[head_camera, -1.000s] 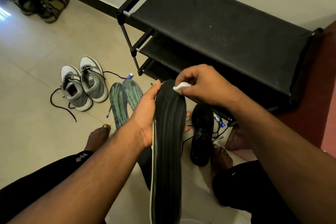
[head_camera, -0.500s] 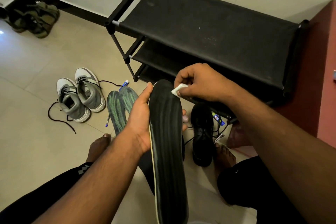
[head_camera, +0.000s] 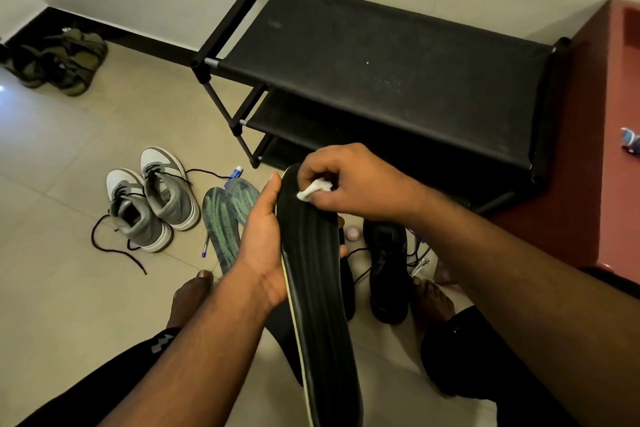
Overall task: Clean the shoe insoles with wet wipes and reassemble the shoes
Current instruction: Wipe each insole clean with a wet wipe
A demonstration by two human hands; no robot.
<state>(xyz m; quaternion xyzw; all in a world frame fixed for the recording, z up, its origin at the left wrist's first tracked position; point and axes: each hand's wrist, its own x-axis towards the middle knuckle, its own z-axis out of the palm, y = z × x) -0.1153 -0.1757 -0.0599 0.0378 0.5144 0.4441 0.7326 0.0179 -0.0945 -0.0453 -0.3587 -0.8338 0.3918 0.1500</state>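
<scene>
A black shoe rack (head_camera: 381,80) stands against the wall, its lower shelves partly hidden behind the hands. A red-brown floor strip (head_camera: 588,149) runs along its right side. A pair of grey sneakers (head_camera: 152,198) sits on the tiles with laces loose, and two green insoles (head_camera: 225,215) lie just beside them. The black insole (head_camera: 315,270) is held up in front, its heel end cut off by the frame's lower edge. The left hand (head_camera: 263,243) grips its edge, thumb up. A black shoe (head_camera: 386,263) stands under the right forearm. The right hand (head_camera: 346,180) pinches a white wipe (head_camera: 313,189) against the insole's toe end.
</scene>
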